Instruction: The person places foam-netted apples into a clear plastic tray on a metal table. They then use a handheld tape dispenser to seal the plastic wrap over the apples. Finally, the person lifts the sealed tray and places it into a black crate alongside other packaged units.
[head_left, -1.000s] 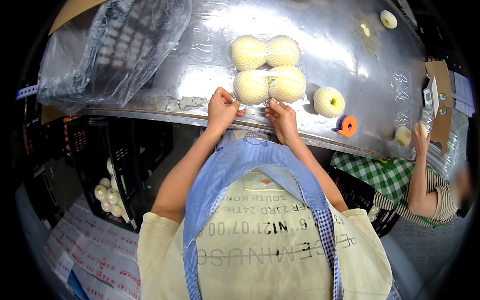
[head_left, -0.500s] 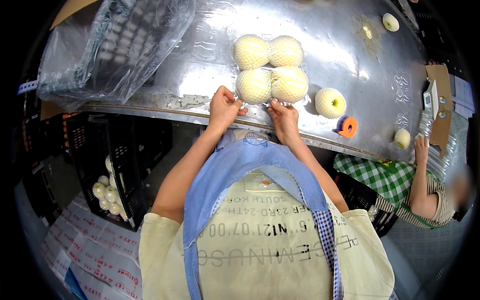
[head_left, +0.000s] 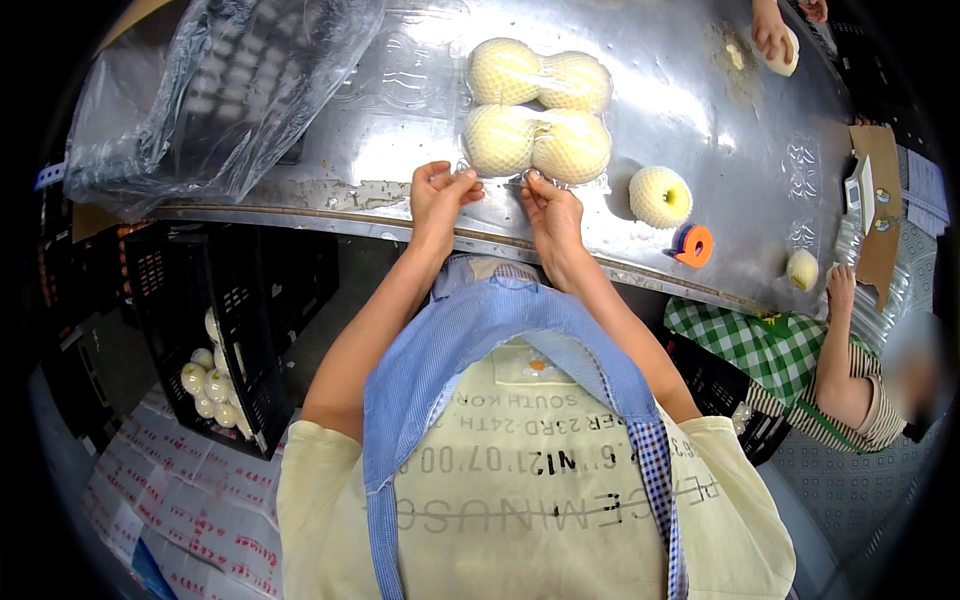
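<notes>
A clear plastic pack (head_left: 571,141) with several pale round fruits in foam nets, in two rows, lies on the steel table (head_left: 380,120). My left hand (head_left: 439,203) pinches the pack's near left edge with thumb and finger. My right hand (head_left: 551,214) has its thumb and fingertips closed on the near edge, right of the middle. A single netted fruit (head_left: 660,205) sits to the right, just above an orange and blue tape roll (head_left: 697,247).
A plastic bag (head_left: 210,100) covers the left end. Another netted fruit (head_left: 801,272) sits at the right. Co-workers' hands show at top right (head_left: 772,35), one on a fruit, and at right (head_left: 840,285). A black crate (head_left: 255,370) with fruits stands below, left.
Both my hands and the pack have moved up the picture, away from me. A co-worker's hand has appeared at the top right and taken hold of the fruit there.
</notes>
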